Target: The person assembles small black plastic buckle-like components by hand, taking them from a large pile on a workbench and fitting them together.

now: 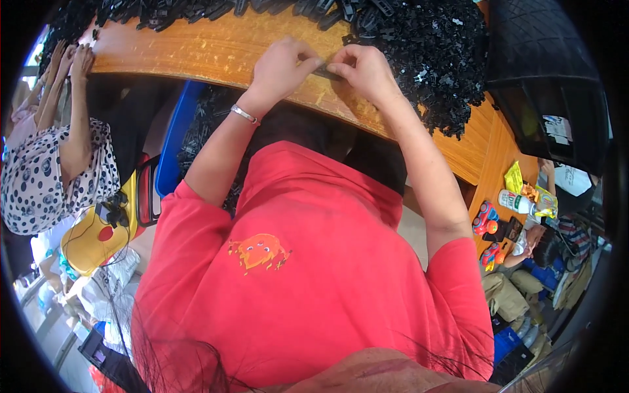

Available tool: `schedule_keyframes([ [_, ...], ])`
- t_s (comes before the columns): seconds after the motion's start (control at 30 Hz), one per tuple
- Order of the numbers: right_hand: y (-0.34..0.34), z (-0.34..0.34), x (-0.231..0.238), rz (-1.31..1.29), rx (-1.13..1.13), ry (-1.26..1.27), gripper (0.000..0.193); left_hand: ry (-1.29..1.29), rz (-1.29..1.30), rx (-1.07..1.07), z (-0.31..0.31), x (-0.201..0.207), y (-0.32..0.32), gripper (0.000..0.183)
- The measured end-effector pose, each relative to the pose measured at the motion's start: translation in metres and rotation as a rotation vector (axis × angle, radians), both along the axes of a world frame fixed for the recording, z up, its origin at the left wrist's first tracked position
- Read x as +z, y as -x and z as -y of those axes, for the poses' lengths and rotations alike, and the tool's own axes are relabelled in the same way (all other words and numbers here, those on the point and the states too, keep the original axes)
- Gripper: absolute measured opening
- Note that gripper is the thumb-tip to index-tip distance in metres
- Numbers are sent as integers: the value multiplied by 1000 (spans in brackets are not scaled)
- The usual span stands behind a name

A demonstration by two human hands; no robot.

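Note:
Over the near part of the wooden table (196, 49), my left hand (282, 69) and my right hand (367, 73) meet fingertip to fingertip. Both are closed in a pinch on a small dark, elongated plastic piece (327, 73); the fingers cover much of it, so its exact shape is hidden. Just beyond and to the right of my right hand spreads a big heap of tiny black plastic parts (436, 65). Longer black plastic pieces (324, 12) lie in a band along the far side, ahead of my hands.
A blue container (177, 141) with black pieces stands below the table at left. At far left another person's hands (77, 60) rest by the table. A black bin (547, 85), toy cars (485, 217) and a white bottle (514, 201) are at right. A yellow chair (98, 239) stands at left.

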State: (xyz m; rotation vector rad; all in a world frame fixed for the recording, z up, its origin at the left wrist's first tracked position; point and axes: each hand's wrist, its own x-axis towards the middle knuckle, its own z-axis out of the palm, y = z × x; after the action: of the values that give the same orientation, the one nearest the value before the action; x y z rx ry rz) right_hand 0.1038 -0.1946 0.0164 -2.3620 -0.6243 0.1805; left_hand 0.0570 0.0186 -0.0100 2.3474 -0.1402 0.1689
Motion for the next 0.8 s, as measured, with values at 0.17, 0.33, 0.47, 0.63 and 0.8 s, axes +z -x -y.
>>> schedule_keyframes([
  [0.17,-11,-10,24,-181,-79,352,34,-18,-163,-36,5,12,-10,23],
  [0.33,-16,-9,21,-219,-25,320,32,-108,-83,-61,4,11,-8,22],
  [0.47,4,0,8,-59,-51,181,28,-95,136,-68,4,9,21,21],
  [0.63,7,10,6,172,-152,150,23,-310,-128,-259,-65,53,49,28],
  [0.8,-9,6,-5,414,-148,207,16,-61,-89,-72,-55,60,6,35],
])
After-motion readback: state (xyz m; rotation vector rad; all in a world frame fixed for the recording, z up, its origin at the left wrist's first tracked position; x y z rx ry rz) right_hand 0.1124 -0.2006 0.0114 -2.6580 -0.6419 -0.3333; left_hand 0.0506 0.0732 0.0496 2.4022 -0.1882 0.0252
